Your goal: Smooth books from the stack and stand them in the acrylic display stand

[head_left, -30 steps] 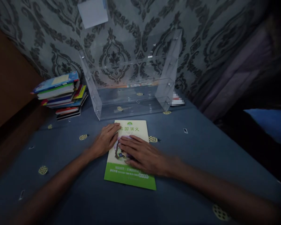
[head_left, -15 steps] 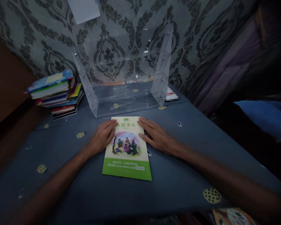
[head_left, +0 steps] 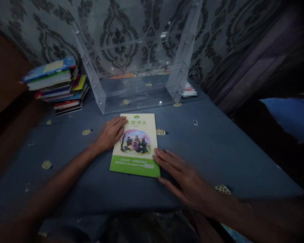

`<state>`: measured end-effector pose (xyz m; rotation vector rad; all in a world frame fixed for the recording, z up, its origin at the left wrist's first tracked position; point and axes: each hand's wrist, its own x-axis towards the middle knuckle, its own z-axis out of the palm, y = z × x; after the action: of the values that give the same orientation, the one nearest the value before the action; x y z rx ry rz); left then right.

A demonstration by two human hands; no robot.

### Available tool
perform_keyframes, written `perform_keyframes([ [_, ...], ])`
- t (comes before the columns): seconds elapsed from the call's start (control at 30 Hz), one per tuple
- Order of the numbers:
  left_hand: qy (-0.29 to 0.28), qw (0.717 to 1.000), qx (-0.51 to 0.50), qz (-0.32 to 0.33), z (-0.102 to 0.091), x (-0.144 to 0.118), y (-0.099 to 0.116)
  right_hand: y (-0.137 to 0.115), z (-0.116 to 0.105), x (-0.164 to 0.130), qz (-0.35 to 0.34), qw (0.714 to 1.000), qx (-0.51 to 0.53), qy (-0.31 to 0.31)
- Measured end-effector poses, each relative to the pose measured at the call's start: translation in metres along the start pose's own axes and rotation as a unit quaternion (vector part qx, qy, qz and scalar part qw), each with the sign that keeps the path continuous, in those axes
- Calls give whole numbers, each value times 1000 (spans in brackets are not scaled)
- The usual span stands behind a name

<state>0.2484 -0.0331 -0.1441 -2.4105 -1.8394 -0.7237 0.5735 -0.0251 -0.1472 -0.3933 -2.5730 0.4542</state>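
A paperback book (head_left: 138,141) with a cream and green cover lies face up on the table, its picture of seated figures under a pink tree in view. My left hand (head_left: 111,133) rests at its upper left edge, fingertips on the cover and not wrapped round it. At the lower right edge is my right hand (head_left: 181,173), fingers stretched out, the tips touching the border of the cover and the thumb apart near the bottom corner. Just behind the book stands a clear acrylic rack (head_left: 139,104).
A stack of books (head_left: 57,84) stands at the back left. The blue tablecloth (head_left: 192,148) carries a pineapple pattern. Beside the rack's right side sits a small blurred-out white item (head_left: 189,90). Patterned wallpaper (head_left: 119,37) covers the wall behind, and a purple curtain (head_left: 245,77) hangs at right.
My right hand has slid from the book's upper right edge down to its lower right corner. My left hand stays at the upper left. The view has tilted down a little.
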Motion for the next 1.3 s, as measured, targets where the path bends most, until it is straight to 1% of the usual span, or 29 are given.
perform_keyframes([
  [0.13, 7, 999, 30, -17, -1, -1, 2, -11, -3, -4, -4, 1000, 13, 25],
  [0.23, 8, 999, 46, -23, -3, -1, 0, -19, -4, -3, 1, 1000, 23, 21],
  [0.37, -16, 999, 44, -23, -10, -1, -5, -32, -4, 4, -19, 998, 44, -29],
  [0.43, -33, 997, 62, -26, -15, 0, -3, -37, -3, 9, -35, 995, 71, -61],
  [0.5, -45, 995, 88, -29, -20, -1, 6, -40, -3, 14, -47, 990, 106, -83],
  [0.57, -56, 993, 103, -34, -23, -3, 22, -39, -3, 20, -52, 983, 148, -93],
  [0.63, -74, 991, 105, -36, -26, -8, 44, -34, -5, 25, -42, 976, 195, -89],
  [0.67, -86, 990, 104, -36, -26, -12, 57, -29, -6, 28, -26, 972, 218, -79],
  [0.73, -107, 987, 116, -31, -26, -19, 81, -16, -8, 35, 38, 967, 252, -30],
  [0.83, -156, 975, 155, -32, -24, -26, 111, 10, -11, 51, 168, 949, 257, 68],
  [0.9, -191, 963, 184, -50, -22, -27, 124, 28, -11, 64, 212, 942, 237, 105],
  [1.0, -233, 945, 212, -84, -24, -22, 135, 51, -7, 81, 236, 939, 222, 114],
  [1.07, -259, 935, 222, -93, -28, -15, 140, 60, -2, 87, 246, 935, 226, 117],
  [1.2, -310, 921, 213, -103, -45, -4, 145, 67, 8, 85, 260, 915, 279, 132],
  [1.3, -332, 917, 181, -123, -56, -4, 141, 71, 12, 79, 260, 891, 344, 144],
])
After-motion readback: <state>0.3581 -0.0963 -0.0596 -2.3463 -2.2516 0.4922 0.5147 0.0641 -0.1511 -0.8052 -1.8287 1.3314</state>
